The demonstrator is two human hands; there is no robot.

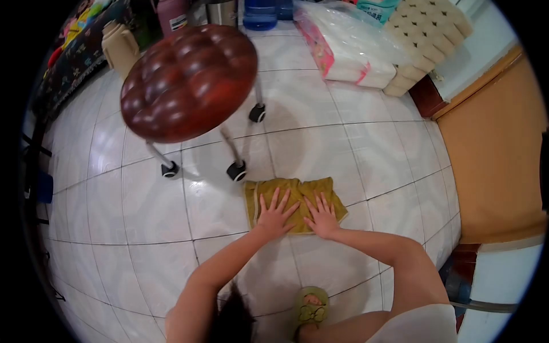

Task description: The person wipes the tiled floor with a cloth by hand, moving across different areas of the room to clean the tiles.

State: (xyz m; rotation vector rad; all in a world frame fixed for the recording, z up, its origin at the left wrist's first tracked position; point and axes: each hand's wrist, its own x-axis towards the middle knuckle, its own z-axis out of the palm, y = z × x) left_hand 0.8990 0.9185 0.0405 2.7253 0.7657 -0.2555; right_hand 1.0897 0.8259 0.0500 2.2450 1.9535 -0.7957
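Note:
A mustard-yellow cloth [294, 188] lies spread on the tiled floor in front of me. My left hand [275, 216] presses flat on its left half, fingers spread. On the right half rests my right hand [322, 218], also flat with fingers apart. Neither hand grips the cloth; both palms cover its near part. The cloth's edges are slightly uneven, and its right corner sticks out past my right hand.
A round brown tufted stool [191, 83] on casters stands just beyond the cloth, to the left. Plastic-wrapped white packs [357, 66] and a woven beige object [426, 40] sit at back right. An orange-brown door [497, 148] is at right; my green slipper [313, 306] is below.

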